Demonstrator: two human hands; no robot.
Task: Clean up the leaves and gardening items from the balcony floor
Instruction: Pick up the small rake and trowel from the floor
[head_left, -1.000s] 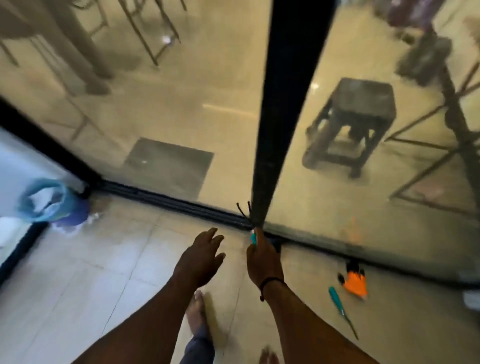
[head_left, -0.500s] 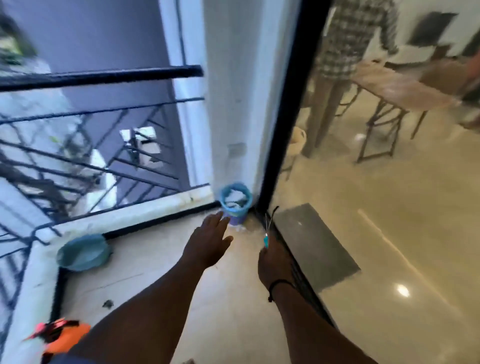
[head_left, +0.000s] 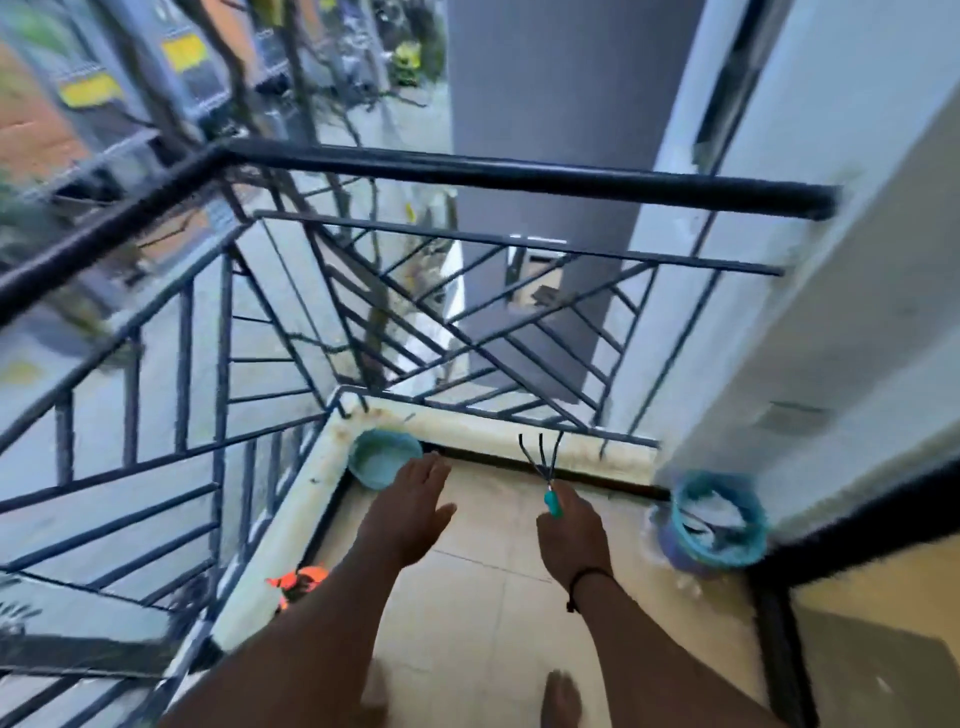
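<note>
Hand rake (head_left: 546, 470) gripped upright by the right hand (head_left: 571, 535); left hand (head_left: 410, 512) hovers flat, fingers straight.

Two bare forearms enter from the bottom of the frame, no sleeves. Left hand (head_left: 415, 506) has no rings or bands visible. Right hand (head_left: 571, 535) has a thin black band, possibly a cord bracelet, at the wrist. Bare toes at bottom edge, blurred.
</note>
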